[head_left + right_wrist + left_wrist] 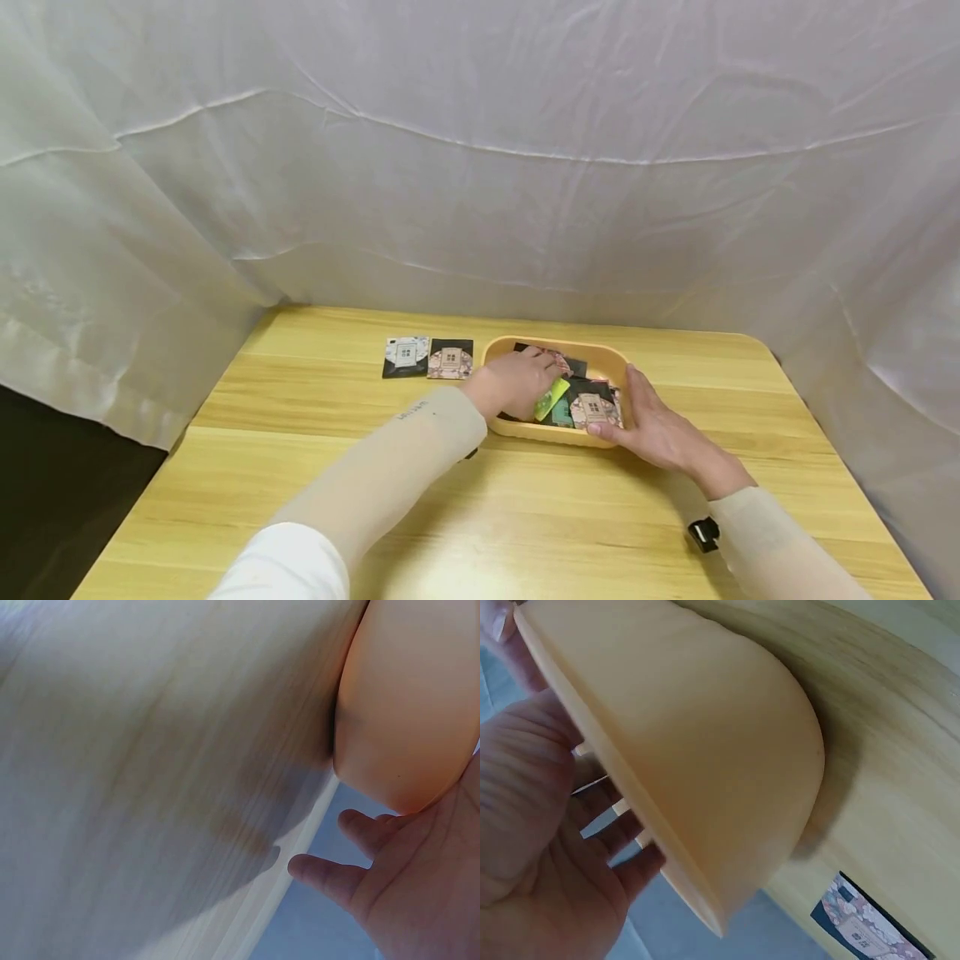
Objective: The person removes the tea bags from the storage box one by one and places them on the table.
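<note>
A yellow-orange plastic basket [555, 432] with rounded ends holds several small flat printed packets, among them a pink-and-black packet [592, 406] and a bright green packet [552, 398]. My left hand [522, 382] reaches over the near left rim into it, beside the green packet. Its fingertips are hidden among the packets and, in the left wrist view, behind the basket wall [705, 735]. My right hand [663, 429] rests against the basket's right end, thumb at the front rim. Straight, spread fingers show in the right wrist view beside the basket's outer wall [412, 697].
Left of the basket, a white-and-black packet [406, 357] and a pink-and-black patterned packet [450, 359] lie side by side on the wooden table [300, 467]. A pale cloth curtain [480, 208] hangs behind and at both sides.
</note>
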Available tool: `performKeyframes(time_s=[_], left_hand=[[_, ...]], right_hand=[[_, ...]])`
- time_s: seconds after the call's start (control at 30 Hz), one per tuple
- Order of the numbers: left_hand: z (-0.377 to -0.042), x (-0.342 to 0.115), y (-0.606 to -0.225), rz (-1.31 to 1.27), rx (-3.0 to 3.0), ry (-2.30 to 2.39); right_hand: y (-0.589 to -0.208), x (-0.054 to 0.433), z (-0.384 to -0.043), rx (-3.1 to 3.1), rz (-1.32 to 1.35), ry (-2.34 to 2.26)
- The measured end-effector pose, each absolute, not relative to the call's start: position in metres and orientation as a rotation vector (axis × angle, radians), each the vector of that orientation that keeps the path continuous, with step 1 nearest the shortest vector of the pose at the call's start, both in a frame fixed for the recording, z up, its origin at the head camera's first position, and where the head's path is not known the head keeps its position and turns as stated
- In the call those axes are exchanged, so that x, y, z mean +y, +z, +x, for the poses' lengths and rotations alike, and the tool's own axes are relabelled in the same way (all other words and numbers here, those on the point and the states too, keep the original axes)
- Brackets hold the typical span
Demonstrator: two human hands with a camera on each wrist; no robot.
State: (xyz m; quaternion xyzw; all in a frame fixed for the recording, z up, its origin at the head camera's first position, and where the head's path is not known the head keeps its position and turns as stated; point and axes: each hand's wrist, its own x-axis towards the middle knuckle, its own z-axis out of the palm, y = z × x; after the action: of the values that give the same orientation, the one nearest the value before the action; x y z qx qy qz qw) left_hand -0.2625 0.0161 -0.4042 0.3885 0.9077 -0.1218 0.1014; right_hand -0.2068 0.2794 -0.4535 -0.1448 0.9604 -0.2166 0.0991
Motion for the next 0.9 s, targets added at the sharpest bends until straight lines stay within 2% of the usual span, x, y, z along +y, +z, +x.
performKeyframes(time_s=[0.27,0.57,0.9], left_hand=[[-0.263,0.006,-0.391,1.045,2.758,-0.147],[-0.263,-0.019,-0.375,1.05,2.89,-0.272],[-0.27,-0.062,-0.369,0.929,2.989,-0.219]], right_hand=[[-0.453,0.28,-0.206,2.838,-0.431,-0.649],[-0.452,0.279,-0.209,2.833,-0.444,-0.636],[-0.453,0.281,-0.21,2.813,-0.432,-0.656]])
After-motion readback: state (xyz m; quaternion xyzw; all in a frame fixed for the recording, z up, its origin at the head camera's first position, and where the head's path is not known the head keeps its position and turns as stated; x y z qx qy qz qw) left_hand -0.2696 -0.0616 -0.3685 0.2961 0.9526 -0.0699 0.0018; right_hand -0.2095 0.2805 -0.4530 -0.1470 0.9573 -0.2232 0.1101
